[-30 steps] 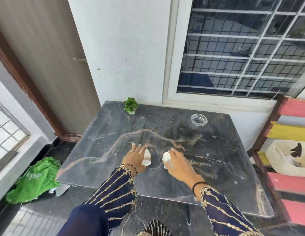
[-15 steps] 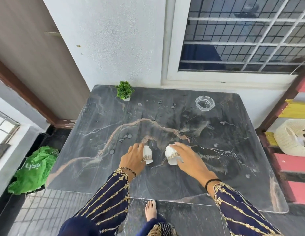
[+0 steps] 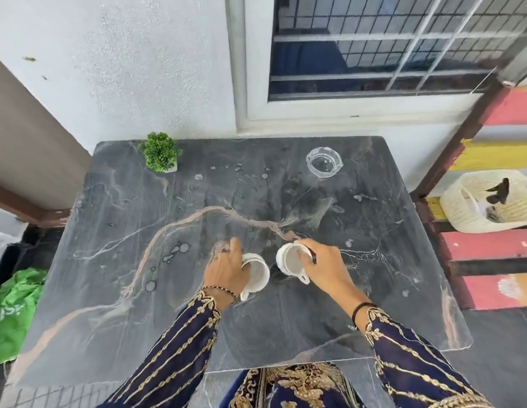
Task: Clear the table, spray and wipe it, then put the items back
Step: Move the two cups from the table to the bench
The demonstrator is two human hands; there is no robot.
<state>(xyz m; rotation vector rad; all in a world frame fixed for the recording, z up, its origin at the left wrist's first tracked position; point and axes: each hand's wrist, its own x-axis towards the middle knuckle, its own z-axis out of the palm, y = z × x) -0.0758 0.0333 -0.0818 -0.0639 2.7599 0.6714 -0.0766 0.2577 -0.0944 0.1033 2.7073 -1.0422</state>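
Observation:
Two white cups are at the middle of the dark marble table (image 3: pixel 115 304). My left hand (image 3: pixel 227 267) grips the left cup (image 3: pixel 257 275) from its left side. My right hand (image 3: pixel 325 267) grips the right cup (image 3: pixel 291 259) from its right side, fingers over the rim. Both cups are tilted with their openings toward me, and both look empty. A small green potted plant (image 3: pixel 160 153) stands at the table's far left. A clear glass ashtray (image 3: pixel 324 161) sits at the far right. Water drops and stains dot the tabletop.
A white wall and a barred window stand behind the table. A red and yellow slatted shelf (image 3: pixel 491 245) on the right holds a cream woven basket (image 3: pixel 488 201). A green bag (image 3: pixel 12 313) lies on the floor at the left, near a brown door frame.
Both hands have tilted the cups up from the table so their openings now face me. The camera has come closer over the table.

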